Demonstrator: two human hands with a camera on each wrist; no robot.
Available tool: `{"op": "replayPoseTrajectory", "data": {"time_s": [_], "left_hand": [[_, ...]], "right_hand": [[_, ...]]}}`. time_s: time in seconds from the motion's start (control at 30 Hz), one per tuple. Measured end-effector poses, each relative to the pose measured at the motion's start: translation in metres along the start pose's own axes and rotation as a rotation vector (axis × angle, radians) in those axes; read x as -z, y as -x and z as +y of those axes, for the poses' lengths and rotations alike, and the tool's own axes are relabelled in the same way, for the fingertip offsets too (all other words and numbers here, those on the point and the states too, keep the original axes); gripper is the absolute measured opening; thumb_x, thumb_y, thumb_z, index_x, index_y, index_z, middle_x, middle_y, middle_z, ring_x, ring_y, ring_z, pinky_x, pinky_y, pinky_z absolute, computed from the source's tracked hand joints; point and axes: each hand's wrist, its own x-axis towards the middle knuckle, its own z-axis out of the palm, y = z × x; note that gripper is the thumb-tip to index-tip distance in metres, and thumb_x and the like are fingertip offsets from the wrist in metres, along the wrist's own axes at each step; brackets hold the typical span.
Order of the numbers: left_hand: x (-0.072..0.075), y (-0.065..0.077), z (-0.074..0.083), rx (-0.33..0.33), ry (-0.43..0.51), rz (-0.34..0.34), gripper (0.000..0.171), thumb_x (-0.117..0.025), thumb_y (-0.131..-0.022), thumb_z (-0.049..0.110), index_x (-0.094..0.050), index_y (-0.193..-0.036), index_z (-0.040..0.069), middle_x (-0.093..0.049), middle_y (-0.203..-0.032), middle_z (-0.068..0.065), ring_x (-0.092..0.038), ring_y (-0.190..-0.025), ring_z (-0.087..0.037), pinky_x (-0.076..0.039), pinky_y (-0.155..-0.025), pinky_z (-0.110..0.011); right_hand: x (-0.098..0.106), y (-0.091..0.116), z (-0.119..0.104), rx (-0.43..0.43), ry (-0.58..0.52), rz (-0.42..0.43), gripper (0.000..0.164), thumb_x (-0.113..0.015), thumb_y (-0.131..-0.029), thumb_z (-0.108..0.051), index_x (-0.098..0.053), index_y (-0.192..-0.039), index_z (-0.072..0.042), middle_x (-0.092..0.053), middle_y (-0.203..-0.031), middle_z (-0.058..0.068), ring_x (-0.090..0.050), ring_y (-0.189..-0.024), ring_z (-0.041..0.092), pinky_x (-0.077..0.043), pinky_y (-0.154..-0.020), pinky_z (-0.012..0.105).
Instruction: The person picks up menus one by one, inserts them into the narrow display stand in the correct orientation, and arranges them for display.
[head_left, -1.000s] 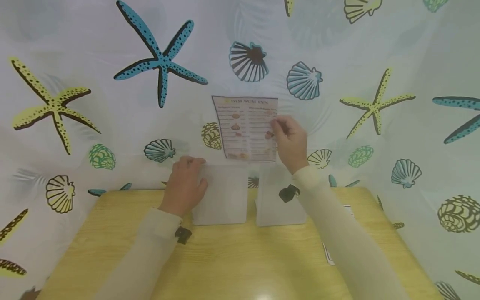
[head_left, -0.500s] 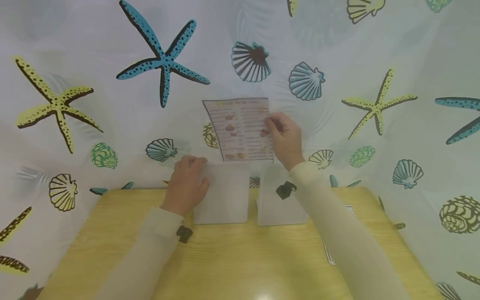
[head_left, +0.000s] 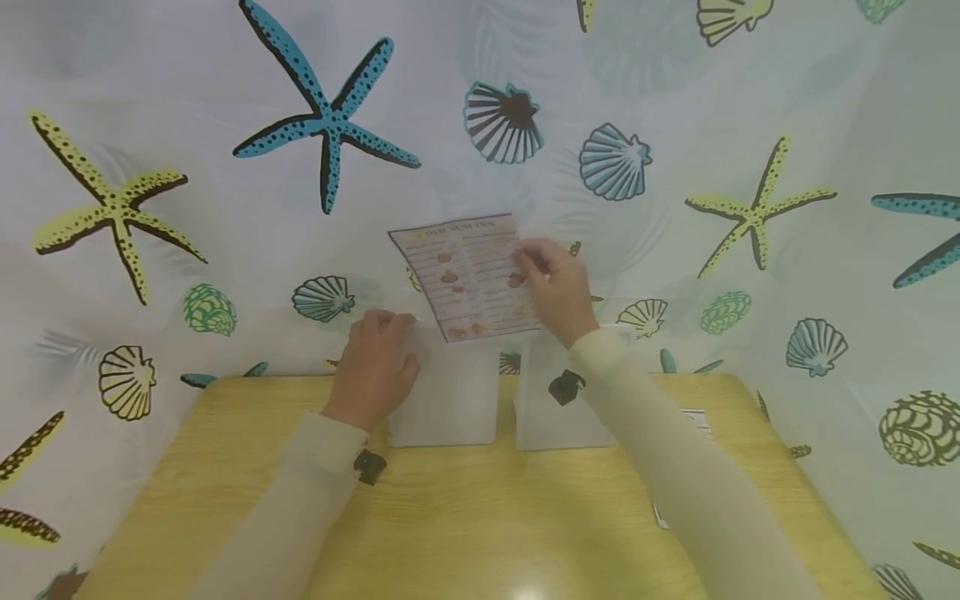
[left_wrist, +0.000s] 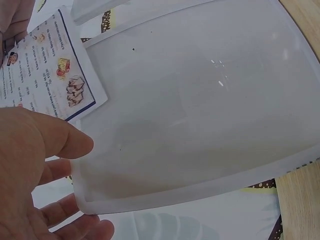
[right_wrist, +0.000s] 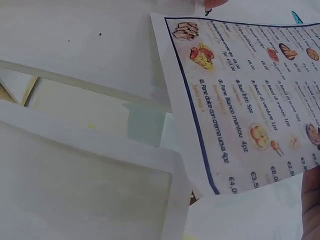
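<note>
A printed menu sheet (head_left: 467, 279), headed "DIM SUM INN", is held up at a tilt by my right hand (head_left: 558, 287), which pinches its right edge. Its lower edge overlaps the top of the left translucent sign holder (head_left: 450, 400); in the left wrist view, a corner of the menu (left_wrist: 70, 85) lies over the holder's top edge. My left hand (head_left: 372, 367) grips that holder at its upper left corner, thumb in front and fingers partly hidden behind. In the right wrist view, dishes and prices show on the menu (right_wrist: 245, 100).
A second translucent sign holder (head_left: 558, 417) stands just to the right, partly behind my right forearm. Another printed sheet (head_left: 697, 421) lies on the wooden table (head_left: 465, 508), mostly covered by that arm. Behind the table hangs a curtain (head_left: 442, 67) with starfish and shells.
My right hand has moved the menu left and down, tilting it, until its lower edge overlaps the left holder's top. My left hand has stayed at the holder's corner.
</note>
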Motion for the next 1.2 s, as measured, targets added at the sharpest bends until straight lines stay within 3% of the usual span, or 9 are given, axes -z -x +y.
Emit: {"op": "replayPoseTrajectory", "data": {"time_s": [0.23, 0.57, 0.83, 1.2], "left_hand": [[0.003, 0.001, 0.001, 0.018, 0.017, -0.016, 0.045, -0.064, -0.094, 0.011, -0.058, -0.137, 0.003, -0.049, -0.138, -0.025, -0.049, -0.127, -0.045, -0.05, -0.101, -0.058], [0.004, 0.001, 0.002, 0.009, 0.02, -0.014, 0.044, -0.063, -0.094, 0.01, -0.057, -0.136, 0.003, -0.049, -0.138, -0.026, -0.048, -0.127, -0.047, -0.049, -0.101, -0.059], [0.004, 0.001, 0.004, 0.009, 0.013, -0.023, 0.045, -0.064, -0.094, 0.011, -0.057, -0.138, 0.003, -0.048, -0.14, -0.026, -0.048, -0.129, -0.047, -0.049, -0.102, -0.059], [0.004, 0.001, 0.003, 0.006, 0.004, -0.022, 0.046, -0.064, -0.094, 0.011, -0.056, -0.139, 0.004, -0.048, -0.14, -0.025, -0.048, -0.129, -0.046, -0.049, -0.103, -0.058]], "right_hand": [[0.001, -0.006, -0.002, 0.017, -0.067, 0.111, 0.022, -0.06, -0.106, -0.025, -0.07, -0.111, -0.006, -0.075, -0.098, 0.007, -0.07, -0.081, 0.017, -0.056, -0.081, 0.03], [-0.002, -0.01, -0.006, 0.054, -0.097, 0.13, 0.02, -0.061, -0.105, -0.024, -0.07, -0.11, -0.007, -0.076, -0.099, 0.006, -0.071, -0.083, 0.017, -0.057, -0.084, 0.03], [-0.003, -0.015, -0.012, 0.054, -0.088, 0.048, 0.023, -0.058, -0.107, -0.027, -0.07, -0.115, -0.008, -0.075, -0.099, 0.004, -0.07, -0.081, 0.013, -0.058, -0.077, 0.029], [-0.008, -0.022, -0.015, 0.039, -0.112, 0.046, 0.02, -0.059, -0.106, -0.021, -0.07, -0.111, -0.005, -0.074, -0.097, 0.006, -0.069, -0.08, 0.016, -0.058, -0.076, 0.028]]}}
